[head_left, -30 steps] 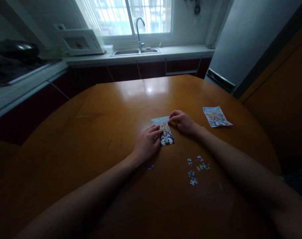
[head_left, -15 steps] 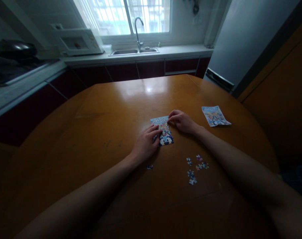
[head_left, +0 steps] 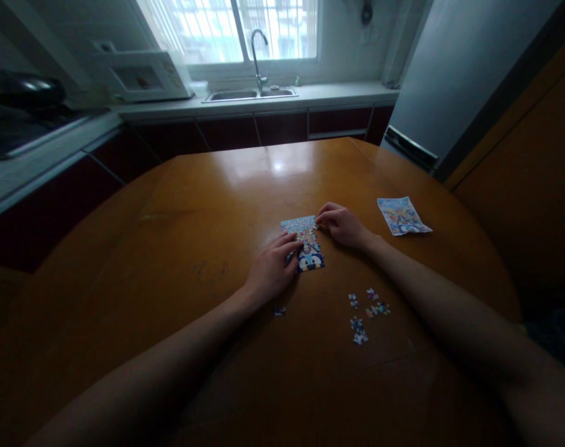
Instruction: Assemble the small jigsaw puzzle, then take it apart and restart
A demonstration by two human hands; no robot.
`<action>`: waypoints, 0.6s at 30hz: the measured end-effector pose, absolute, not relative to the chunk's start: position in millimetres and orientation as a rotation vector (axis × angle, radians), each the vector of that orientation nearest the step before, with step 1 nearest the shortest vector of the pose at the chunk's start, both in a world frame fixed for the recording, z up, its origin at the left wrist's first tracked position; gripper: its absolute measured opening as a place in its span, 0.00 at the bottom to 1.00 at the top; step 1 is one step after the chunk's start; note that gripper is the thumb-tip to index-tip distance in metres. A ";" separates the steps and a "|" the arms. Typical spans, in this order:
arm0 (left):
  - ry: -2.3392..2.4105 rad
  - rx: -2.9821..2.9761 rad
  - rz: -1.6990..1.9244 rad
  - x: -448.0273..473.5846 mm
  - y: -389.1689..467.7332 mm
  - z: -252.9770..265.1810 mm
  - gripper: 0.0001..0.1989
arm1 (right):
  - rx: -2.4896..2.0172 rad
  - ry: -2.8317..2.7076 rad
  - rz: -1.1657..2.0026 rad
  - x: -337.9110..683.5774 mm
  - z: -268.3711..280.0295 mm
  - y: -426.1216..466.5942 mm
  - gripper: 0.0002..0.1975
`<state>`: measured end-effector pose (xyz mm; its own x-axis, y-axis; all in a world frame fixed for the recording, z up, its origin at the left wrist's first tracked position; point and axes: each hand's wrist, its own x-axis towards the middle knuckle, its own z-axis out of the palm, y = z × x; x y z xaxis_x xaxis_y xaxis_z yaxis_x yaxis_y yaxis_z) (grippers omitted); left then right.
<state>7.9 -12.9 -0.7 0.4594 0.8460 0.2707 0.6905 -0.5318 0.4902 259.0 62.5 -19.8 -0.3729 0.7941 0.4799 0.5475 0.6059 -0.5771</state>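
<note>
Item: small, colourful, partly assembled cardboard jigsaw puzzle (head_left: 305, 242), centre of frame, flat on glossy brown wooden table (head_left: 180, 248)
Handling: likely light, thin, apt to break apart; best slid flat, held by edges
Left hand (head_left: 271, 268): fingers spread, resting on puzzle's left edge
Right hand (head_left: 342, 225): fingertips bunched at upper right corner; pinching a piece or not, cannot tell
Loose pieces (head_left: 366, 313): scattered lower right of puzzle

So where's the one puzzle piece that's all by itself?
In the head view, the lone puzzle piece lies on the wooden table just below the left hand, left of the scattered loose pieces.
</note>
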 end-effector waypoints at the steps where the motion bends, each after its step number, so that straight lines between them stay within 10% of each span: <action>1: 1.310 2.403 0.705 7.9 -13.1 -0.5 0.17 | -1.054 -2.078 0.418 258.9 -19.2 62.1 0.10; 18: 0.854 2.679 1.092 14.4 -36.1 16.5 0.17 | -1.041 -2.051 0.425 257.8 -19.4 62.8 0.09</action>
<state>14.4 -36.1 16.5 0.5790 0.5463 0.6052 0.4559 -0.8324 0.3151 257.8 62.8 -19.4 -0.3588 0.7922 0.4937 0.5309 0.6082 -0.5901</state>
